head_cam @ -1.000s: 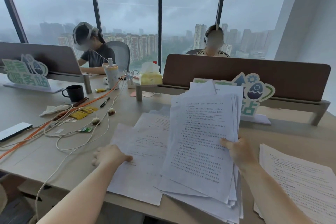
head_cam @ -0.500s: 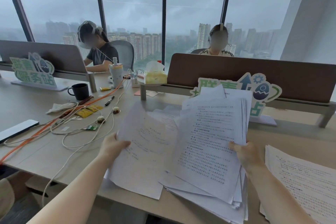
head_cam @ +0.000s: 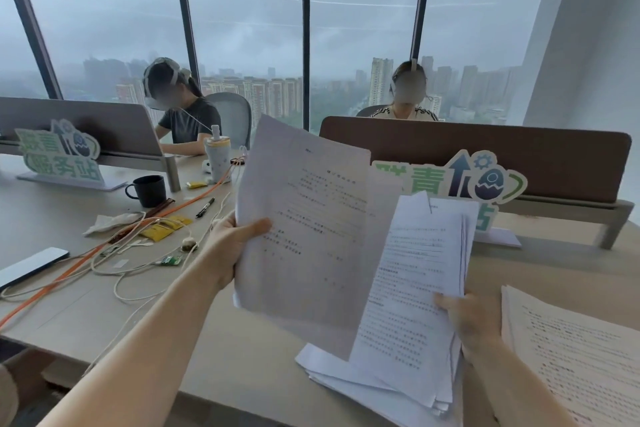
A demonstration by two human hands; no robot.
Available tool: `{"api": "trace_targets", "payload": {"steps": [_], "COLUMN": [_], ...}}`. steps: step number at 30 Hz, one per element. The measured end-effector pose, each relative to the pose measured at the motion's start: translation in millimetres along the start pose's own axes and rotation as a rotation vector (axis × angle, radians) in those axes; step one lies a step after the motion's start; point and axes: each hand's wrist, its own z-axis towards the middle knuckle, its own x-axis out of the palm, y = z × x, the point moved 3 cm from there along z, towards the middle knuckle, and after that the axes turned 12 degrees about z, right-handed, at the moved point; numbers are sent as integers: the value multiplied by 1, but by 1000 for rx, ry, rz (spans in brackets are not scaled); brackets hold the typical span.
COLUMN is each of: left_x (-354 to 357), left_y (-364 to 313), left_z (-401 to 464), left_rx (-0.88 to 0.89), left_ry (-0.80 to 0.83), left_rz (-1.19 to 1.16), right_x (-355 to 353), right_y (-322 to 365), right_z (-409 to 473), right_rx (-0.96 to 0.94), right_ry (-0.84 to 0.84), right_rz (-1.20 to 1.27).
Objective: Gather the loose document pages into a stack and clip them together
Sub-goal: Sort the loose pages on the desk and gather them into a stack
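Note:
My left hand grips the left edge of a few printed pages and holds them up in the air, tilted, above the desk. My right hand holds the right edge of a thicker, uneven stack of pages; its lower end rests on the desk by the front edge. The lifted pages overlap the stack's left side. Another pile of printed pages lies flat at the far right. No clip is visible.
Left of the papers lie tangled white and orange cables, a black mug, a pen, yellow sachets and a phone. Desk dividers with green signs stand behind; two people sit beyond them.
My left hand took hold of the loose pages lying left of the stack and lifted them up off the desk. My right hand kept holding the stack.

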Motion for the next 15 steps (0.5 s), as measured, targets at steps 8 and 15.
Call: {"api": "trace_targets", "payload": {"steps": [8, 15], "left_x": [68, 88], "left_y": [71, 102], "left_z": [0, -8], "left_rx": [-237, -351], "left_ry": [-84, -37], "left_rz": [167, 227], "right_x": [3, -2], "right_y": [1, 9], "right_z": [-1, -9], "right_rx": [24, -27], "right_ry": [2, 87], "right_rz": [189, 235]}}
